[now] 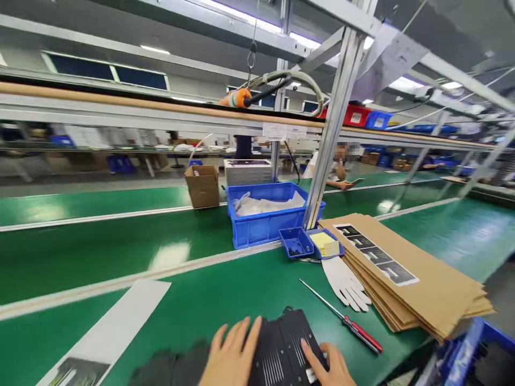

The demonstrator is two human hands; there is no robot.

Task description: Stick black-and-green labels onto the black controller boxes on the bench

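Note:
A black panel-shaped device [277, 348] with vent slots and small screws lies at the near edge of the green bench. My left hand [231, 354] rests on its left part, fingers stretched out flat. At its right edge, my right hand [328, 367] grips it, with one finger over the top face and the others bent at the side. More dark, blurred parts [173, 364] extend left of my left hand. To the right lies a screwdriver [346, 319] with a red handle, beside a white glove [346, 284].
A stack of flat cardboard [410, 268] carries a printed sheet. Small blue bins [295, 244] and a large blue crate [257, 228] stand behind. A white printed strip [120, 321] lies left. An orange-ended tool [239, 98] hangs overhead. Across the line, a person [336, 169] holds a flat object.

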